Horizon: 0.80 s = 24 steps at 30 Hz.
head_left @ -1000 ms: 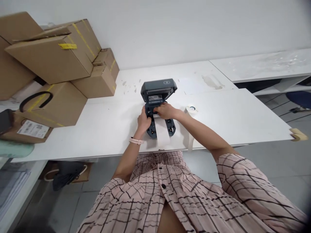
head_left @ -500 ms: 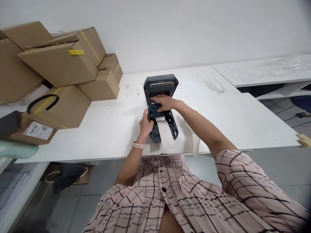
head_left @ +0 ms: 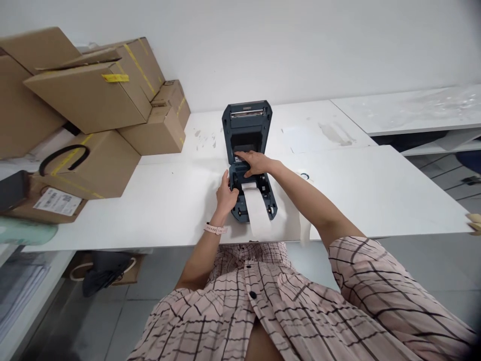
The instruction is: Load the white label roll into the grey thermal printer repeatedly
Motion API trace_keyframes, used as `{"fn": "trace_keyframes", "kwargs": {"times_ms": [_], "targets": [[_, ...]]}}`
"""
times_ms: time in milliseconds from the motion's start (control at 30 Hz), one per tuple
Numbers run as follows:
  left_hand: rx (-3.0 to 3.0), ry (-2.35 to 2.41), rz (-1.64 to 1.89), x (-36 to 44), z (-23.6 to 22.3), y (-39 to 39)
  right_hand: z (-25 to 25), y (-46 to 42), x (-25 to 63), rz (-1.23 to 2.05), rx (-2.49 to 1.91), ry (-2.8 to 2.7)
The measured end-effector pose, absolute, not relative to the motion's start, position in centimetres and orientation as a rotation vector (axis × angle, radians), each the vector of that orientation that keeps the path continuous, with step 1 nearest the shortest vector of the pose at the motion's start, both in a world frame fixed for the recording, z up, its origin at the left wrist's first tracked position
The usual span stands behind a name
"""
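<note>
A dark label printer point(head_left: 246, 216) stands on the white table with its lid point(head_left: 246, 125) raised and tilted back. A strip of white label paper point(head_left: 258, 213) runs out of its base over the front edge. My left hand point(head_left: 226, 195) grips the left side of the base, thumb over the rim and index finger extended along the side. My right hand point(head_left: 255, 163) reaches across the hinge, fingers stretched out against the lower inside of the lid. The hand partly hides the printer's inside.
Cardboard boxes point(head_left: 93, 95) are piled at the left. Another pale paper strip point(head_left: 305, 228) hangs over the table point(head_left: 165, 215) edge beneath my right forearm. A small dark ring point(head_left: 304, 176) lies right of the printer. A white wall rises behind.
The printer's lid has swung farther back and now stands more open. My right hand stays at the hinge area, and my left hand keeps its hold on the base.
</note>
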<state>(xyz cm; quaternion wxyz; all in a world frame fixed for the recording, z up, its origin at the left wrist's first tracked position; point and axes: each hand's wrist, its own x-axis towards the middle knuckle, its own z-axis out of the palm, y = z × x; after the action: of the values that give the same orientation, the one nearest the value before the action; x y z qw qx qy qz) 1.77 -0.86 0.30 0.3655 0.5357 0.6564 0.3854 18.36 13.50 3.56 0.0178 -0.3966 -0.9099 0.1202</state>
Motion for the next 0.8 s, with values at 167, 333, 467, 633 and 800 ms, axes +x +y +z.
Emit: {"fn": "trace_keyframes", "kwargs": {"times_ms": [167,333,467,633,800], "targets": [[1.367,1.711,1.003,1.7,-0.2,-0.7,3.7,13.4,18.3,0.331,-1.210,-2.838],[1.369,1.698,1.045,1.7,-0.8,-0.3,4.2,12.3,18.4,0.385,-1.241,-2.927],[1.378,1.712,1.033,1.8,-0.7,-0.3,4.9,9.4,18.3,0.332,-1.093,-2.979],[1.365,1.734,1.047,1.8,-0.9,-0.2,4.9,6.8,17.5,0.213,-1.300,-3.008],[1.379,1.700,1.075,1.7,-1.3,0.1,4.7,7.2,16.3,0.477,-1.196,-3.171]]}}
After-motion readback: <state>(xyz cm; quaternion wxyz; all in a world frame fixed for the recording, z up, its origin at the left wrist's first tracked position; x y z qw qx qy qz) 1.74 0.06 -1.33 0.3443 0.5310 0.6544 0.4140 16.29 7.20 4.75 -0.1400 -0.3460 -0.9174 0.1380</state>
